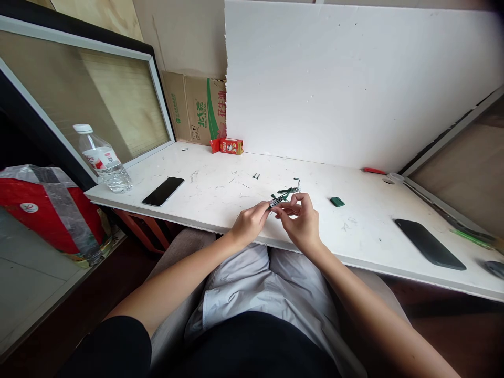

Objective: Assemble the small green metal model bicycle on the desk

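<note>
A small dark-green and grey model bicycle (288, 192) is between my hands over the front of the table, its thin handlebar end pointing away to the right. My left hand (250, 222) is closed, thumb and fingertips pinching the model's near left end. My right hand (301, 221) has curled fingers at the model's near side; whether a tiny part is in its pinch is hidden. To the right lies a small green block-like piece (337, 201). Beyond the model are a couple of tiny dark pieces (255, 176) on the tabletop.
On the white table (212, 199) lie a black phone (164, 190) at left and a larger dark slab (429, 243) at right. A water bottle (104, 160) stands at the left edge. Behind are a red packet (230, 146), a carton (197, 110) and a white board (338, 79).
</note>
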